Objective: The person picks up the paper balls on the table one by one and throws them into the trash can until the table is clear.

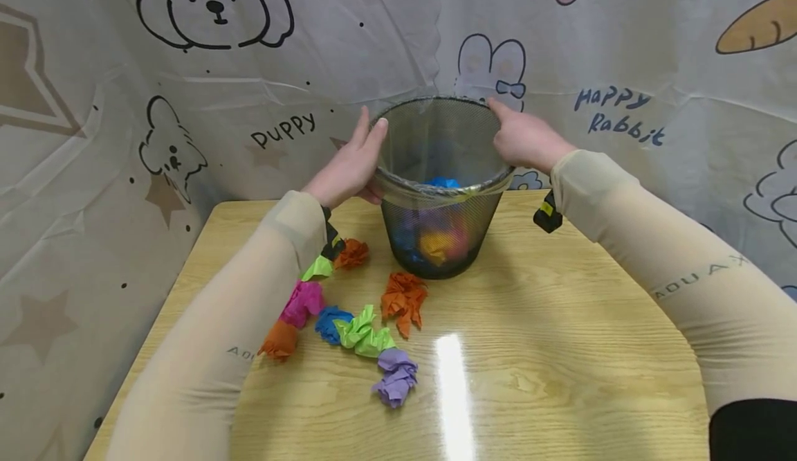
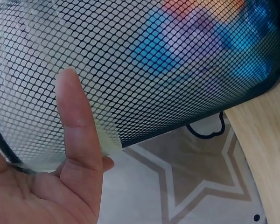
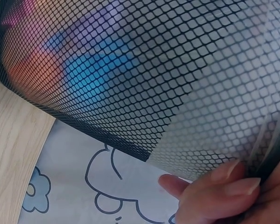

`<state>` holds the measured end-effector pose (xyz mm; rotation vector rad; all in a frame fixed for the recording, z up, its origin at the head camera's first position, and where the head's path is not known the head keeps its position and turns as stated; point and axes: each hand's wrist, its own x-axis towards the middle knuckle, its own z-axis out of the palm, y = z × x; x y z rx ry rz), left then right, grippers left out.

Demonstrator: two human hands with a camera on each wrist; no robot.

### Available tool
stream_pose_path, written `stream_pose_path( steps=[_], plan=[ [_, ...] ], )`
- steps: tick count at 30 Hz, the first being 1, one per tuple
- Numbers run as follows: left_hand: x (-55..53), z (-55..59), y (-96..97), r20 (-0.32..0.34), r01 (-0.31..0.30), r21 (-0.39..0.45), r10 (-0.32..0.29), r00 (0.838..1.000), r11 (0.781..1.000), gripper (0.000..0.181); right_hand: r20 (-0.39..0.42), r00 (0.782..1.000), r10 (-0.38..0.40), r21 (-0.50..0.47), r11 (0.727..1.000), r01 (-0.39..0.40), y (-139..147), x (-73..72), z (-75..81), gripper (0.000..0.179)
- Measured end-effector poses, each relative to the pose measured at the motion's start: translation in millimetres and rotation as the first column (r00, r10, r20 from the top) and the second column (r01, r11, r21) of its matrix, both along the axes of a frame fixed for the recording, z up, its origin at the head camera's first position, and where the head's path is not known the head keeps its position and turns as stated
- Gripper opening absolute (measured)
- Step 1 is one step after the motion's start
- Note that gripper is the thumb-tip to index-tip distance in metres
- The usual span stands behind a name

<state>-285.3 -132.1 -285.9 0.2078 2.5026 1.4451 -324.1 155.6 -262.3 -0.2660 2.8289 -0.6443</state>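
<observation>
A black mesh waste basket with a clear plastic liner over its rim stands at the back of the table, crumpled paper balls inside, among them a yellow one. My left hand rests against the basket's left side near the rim, fingers mostly straight. One straight finger lies along the mesh in the left wrist view. At the right of the rim, my right hand grips the basket, its fingers curled by the liner's folded edge. Part of each hand is hidden.
Several crumpled papers lie left of and before the basket: orange, purple, green, blue and pink. The wooden table meets a printed cloth at the back and left.
</observation>
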Motion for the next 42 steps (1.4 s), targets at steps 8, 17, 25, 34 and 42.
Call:
stream_pose_path(
  steps=[8,17,25,34,42],
  plan=[
    [-1.6,-3.2,-2.8,0.061,-0.025,0.067,0.021,0.998,0.997,0.089,-0.012,1.000,0.008,0.005,1.000,-0.008,0.8,2.3,1.0,0.076],
    [2.9,-8.5,-24.1,0.077,-0.088,0.029,0.085,0.993,0.996,0.087,-0.025,1.000,0.006,-0.010,1.000,-0.006,-1.3,6.4,4.0,0.074],
    [5.6,-36.4,-59.0,0.012,-0.037,-0.181,0.040,0.999,0.983,0.075,-0.018,1.000,-0.006,-0.031,0.999,0.005,-0.7,5.6,2.9,0.074],
    [10.4,-83.4,-66.7,0.003,0.177,-0.625,-0.225,0.974,0.760,0.065,0.086,0.996,0.014,-0.161,0.987,0.000,7.1,1.1,4.9,0.080],
    [16.6,-108.3,-59.5,0.089,0.281,-0.729,-0.320,0.943,0.625,0.071,0.058,0.998,-0.001,-0.203,0.979,0.013,7.8,3.2,0.5,0.076]
  ],
)
